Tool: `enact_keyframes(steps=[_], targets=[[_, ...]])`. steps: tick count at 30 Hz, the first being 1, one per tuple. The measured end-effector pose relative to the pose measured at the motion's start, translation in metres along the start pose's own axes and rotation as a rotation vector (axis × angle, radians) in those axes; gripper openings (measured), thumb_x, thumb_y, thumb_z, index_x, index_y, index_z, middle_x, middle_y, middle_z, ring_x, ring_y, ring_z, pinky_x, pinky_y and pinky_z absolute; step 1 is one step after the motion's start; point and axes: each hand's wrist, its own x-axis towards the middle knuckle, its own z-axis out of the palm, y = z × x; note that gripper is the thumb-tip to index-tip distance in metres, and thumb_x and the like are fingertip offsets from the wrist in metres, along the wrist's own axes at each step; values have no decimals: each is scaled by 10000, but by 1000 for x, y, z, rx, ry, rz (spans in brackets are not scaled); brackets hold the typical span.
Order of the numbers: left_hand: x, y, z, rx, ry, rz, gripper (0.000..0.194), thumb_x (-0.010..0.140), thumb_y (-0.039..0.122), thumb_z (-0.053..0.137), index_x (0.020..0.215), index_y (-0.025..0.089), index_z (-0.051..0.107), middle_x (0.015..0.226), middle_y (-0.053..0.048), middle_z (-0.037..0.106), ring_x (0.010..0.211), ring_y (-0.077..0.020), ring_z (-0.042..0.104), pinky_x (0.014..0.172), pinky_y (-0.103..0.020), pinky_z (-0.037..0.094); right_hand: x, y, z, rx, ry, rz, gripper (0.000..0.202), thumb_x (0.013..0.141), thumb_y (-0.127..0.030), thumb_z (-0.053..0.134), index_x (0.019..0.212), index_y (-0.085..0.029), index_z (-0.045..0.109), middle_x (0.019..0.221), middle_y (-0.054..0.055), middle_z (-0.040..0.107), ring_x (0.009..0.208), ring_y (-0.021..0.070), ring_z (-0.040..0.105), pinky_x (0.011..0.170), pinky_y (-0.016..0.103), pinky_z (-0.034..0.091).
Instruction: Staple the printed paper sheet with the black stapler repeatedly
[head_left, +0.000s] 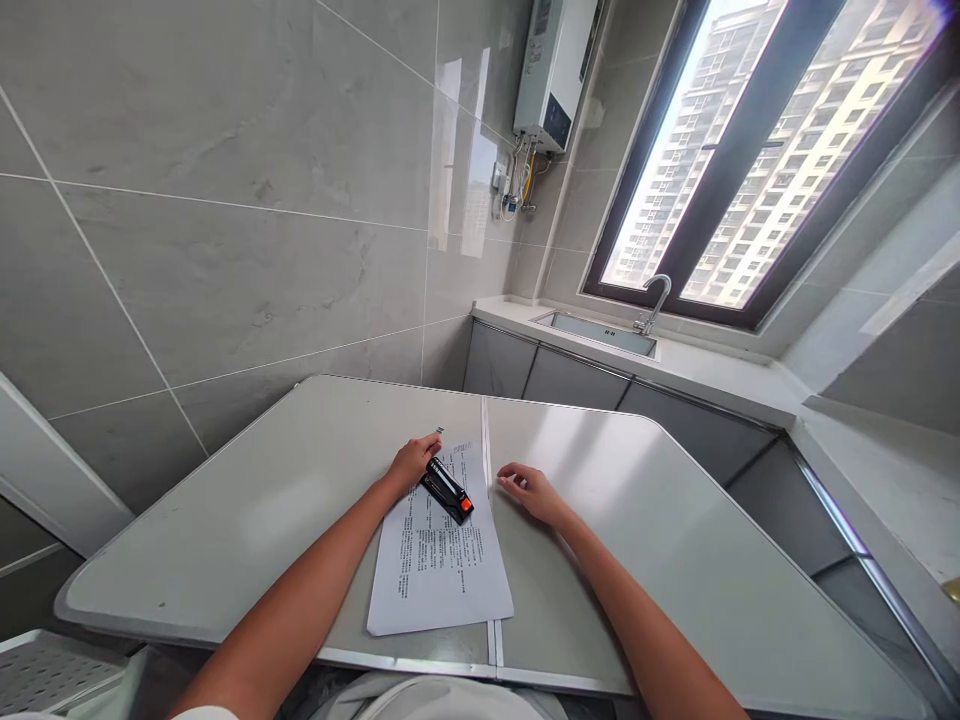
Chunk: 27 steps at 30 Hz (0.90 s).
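Note:
A black stapler-like tool [448, 491] with an orange-red part at its near end lies across printed sheets of paper [441, 590] on the table. My left hand [412, 462] is at the tool's far end, its fingers closed there near the upper left of the paper; how firmly they grip is partly hidden. Just beyond these fingertips a small dark item [440, 430] shows, too small to make out. To the right of the paper, my right hand [529, 487] rests on the tabletop with its fingers loosely curled and apart, holding nothing.
The pale folding table [600, 600] has a centre seam under the paper. Behind it stand a counter with a sink [600, 332] and a faucet [658, 300]. A grey tiled wall rises at the left. A white perforated basket [52, 670] sits at the lower left.

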Motion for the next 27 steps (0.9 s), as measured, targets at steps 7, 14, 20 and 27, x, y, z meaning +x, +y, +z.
enact_keyframes(steps=[7, 14, 20, 27], targets=[[2, -1, 1, -152, 39, 86, 378, 1022, 507, 419, 794, 224, 524, 622, 39, 459, 614, -162, 441, 636, -278, 327, 2, -20, 42, 91, -1, -60, 248, 900, -460, 608, 971, -223, 588, 797, -32, 543, 673, 135, 449, 649, 282, 387], [2, 2, 9, 99, 67, 181, 229, 1035, 336, 455, 969, 226, 644, 953, -35, 706, 957, -226, 612, 884, -347, 420, -1, -19, 38, 165, 14, -38, 313, 856, -351, 607, 1104, -259, 438, 630, -111, 471, 588, 126, 384, 614, 259, 333], [3, 4, 12, 226, 137, 206, 187, 962, 158, 503, 1066, 227, 643, 1117, -65, 687, 1086, -249, 600, 943, -396, 430, -2, -19, 26, 217, -26, -4, 349, 785, -291, 634, 1086, -267, 459, 569, -135, 456, 544, 112, 376, 579, 239, 320], [2, 6, 11, 202, 112, 221, 204, 949, 141, 510, 1040, 233, 667, 1089, -61, 679, 1086, -247, 607, 959, -401, 443, -6, -20, 0, 166, -177, 58, 92, 757, -281, 643, 800, -199, 650, 594, -36, 606, 582, 126, 508, 623, 265, 387]])
